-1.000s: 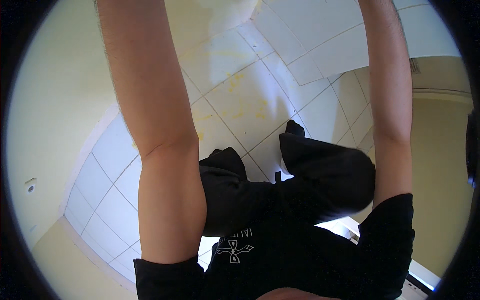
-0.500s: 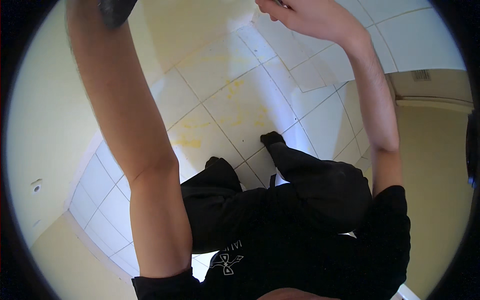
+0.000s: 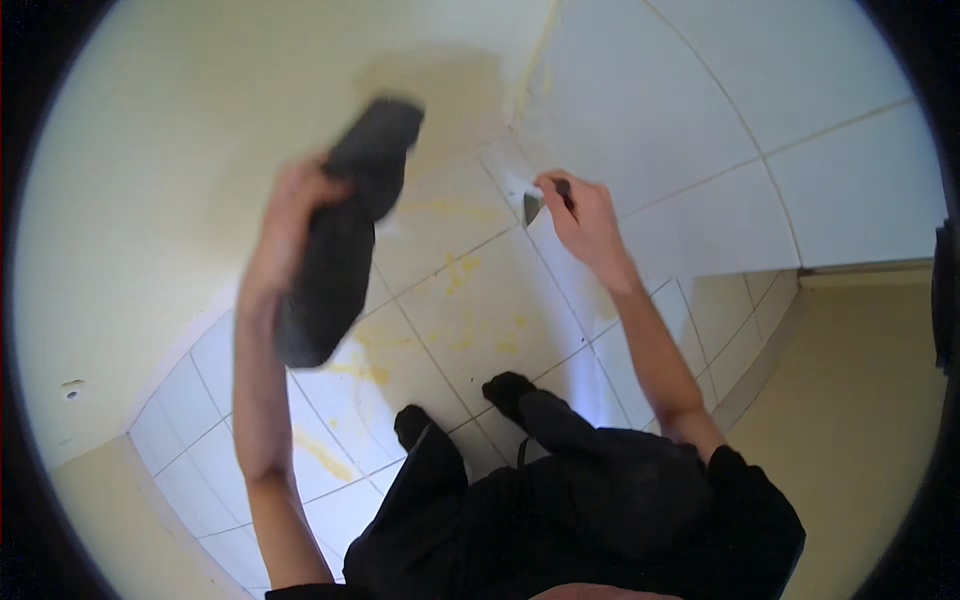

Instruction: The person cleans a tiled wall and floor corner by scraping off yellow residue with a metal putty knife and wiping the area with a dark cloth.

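My left hand [image 3: 287,220] is wrapped round the middle of a long, dark grey cloth [image 3: 335,270], blurred by motion. One end of it sticks up past my fingers and the other hangs along my forearm; whether it is a sock or a rag I cannot tell. To the right, in front of the white tiled wall, my right hand [image 3: 592,232] grips a small scraper [image 3: 532,207]. Its flat blade points left and down, and a bit of its dark handle shows between my fingers. Both hands are apart from the walls and floor.
Yellow smears mark the white tiled floor [image 3: 425,300] ahead of my dark-socked feet [image 3: 508,392]. A cream wall [image 3: 130,230] with a small socket [image 3: 72,392] rises on the left, and a white tiled wall [image 3: 690,180] stands on the right.
Both hands have come down and nearer from the top edge. The grey cloth and the scraper are now in full view, and my left elbow has bent.
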Demonstrator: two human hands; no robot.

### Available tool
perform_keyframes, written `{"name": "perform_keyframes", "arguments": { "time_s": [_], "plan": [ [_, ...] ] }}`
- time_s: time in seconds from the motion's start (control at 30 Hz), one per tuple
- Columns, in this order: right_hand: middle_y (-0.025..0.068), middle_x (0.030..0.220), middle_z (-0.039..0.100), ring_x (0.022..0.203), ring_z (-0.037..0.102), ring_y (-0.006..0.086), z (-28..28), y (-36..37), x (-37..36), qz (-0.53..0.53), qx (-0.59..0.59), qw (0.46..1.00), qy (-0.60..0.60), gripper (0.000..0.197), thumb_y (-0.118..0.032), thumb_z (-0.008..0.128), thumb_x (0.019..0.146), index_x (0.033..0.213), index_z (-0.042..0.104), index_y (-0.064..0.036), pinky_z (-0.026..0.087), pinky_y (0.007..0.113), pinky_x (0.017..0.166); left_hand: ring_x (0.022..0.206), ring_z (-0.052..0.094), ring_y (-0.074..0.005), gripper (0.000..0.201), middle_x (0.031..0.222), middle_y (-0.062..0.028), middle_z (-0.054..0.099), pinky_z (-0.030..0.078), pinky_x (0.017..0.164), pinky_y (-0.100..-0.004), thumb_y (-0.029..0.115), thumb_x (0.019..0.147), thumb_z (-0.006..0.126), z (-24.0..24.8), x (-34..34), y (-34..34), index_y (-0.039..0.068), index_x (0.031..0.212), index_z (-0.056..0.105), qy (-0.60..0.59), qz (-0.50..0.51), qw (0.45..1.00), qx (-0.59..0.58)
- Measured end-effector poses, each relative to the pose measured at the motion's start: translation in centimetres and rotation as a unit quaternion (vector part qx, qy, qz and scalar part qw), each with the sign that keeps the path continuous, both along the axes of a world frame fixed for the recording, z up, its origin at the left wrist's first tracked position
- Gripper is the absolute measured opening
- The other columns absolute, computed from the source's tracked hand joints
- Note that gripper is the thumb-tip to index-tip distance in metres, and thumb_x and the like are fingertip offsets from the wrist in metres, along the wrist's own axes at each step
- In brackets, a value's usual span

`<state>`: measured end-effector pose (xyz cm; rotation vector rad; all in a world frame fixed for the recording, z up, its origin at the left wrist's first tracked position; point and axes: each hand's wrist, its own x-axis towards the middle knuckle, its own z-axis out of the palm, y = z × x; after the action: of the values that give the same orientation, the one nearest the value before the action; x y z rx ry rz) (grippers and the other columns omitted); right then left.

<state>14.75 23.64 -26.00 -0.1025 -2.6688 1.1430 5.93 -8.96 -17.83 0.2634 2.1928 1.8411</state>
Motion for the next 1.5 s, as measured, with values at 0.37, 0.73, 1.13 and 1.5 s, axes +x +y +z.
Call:
{"name": "perform_keyframes", "arguments": {
  "time_s": [0.37, 0.73, 1.13, 1.5],
  "plan": [
    [0.0074, 0.076, 0.055, 0.063, 0.051, 0.0122, -12.3, 1.6, 2.8, -0.144, -0.754, 0.619, -0.163, 0.043, -0.019, 0.044, 0.093, 0.128, 0.049, 0.0069, 0.044, 0.026, 0.056, 0.089, 0.061, -0.0165, 0.045, 0.101, -0.0101, 0.066, 0.048, 0.081, -0.0266, 0.020, 0.078, 0.050, -17.8, 9.1, -1.5, -0.005, 0.114, 0.061, -0.279, 0.072, 0.914, 0.285],
    [0.0007, 0.083, 0.047, 0.070, 0.040, 0.0089, -15.9, 3.2, -1.8, -0.018, -0.550, 0.807, -0.214, 0.030, -0.008, 0.045, 0.097, 0.125, 0.050, 0.0012, 0.039, 0.027, 0.068, 0.084, 0.062, -0.0163, 0.044, 0.099, -0.0087, 0.066, 0.049, 0.077, -0.0272, 0.019, 0.078, 0.049, -18.6, 6.6, 0.1, -0.003, 0.114, 0.061, -0.287, 0.047, 0.937, 0.195],
    [-0.0053, 0.059, 0.036, 0.043, 0.030, 0.0059, -19.3, 3.2, -5.0, -0.158, -0.283, 0.937, -0.132, 0.033, -0.034, 0.048, 0.101, 0.081, 0.046, -0.0077, 0.030, 0.026, 0.039, 0.085, 0.060, -0.0152, 0.042, 0.097, -0.0080, 0.066, 0.048, 0.077, -0.0272, 0.020, 0.079, 0.049, -18.5, 7.9, -1.1, -0.002, 0.113, 0.062, -0.293, 0.038, 0.933, 0.203],
    [-0.0061, 0.049, 0.023, 0.035, 0.019, 0.0076, -16.8, 3.4, -5.9, -0.229, -0.578, 0.758, -0.196, 0.050, -0.049, 0.055, 0.095, 0.063, 0.031, -0.0178, 0.014, 0.027, 0.034, 0.082, 0.061, -0.0161, 0.040, 0.097, -0.0085, 0.066, 0.049, 0.076, -0.0272, 0.019, 0.079, 0.050, -19.3, 8.0, -1.5, -0.002, 0.111, 0.063, -0.284, 0.057, 0.938, 0.189]
  ]
}}
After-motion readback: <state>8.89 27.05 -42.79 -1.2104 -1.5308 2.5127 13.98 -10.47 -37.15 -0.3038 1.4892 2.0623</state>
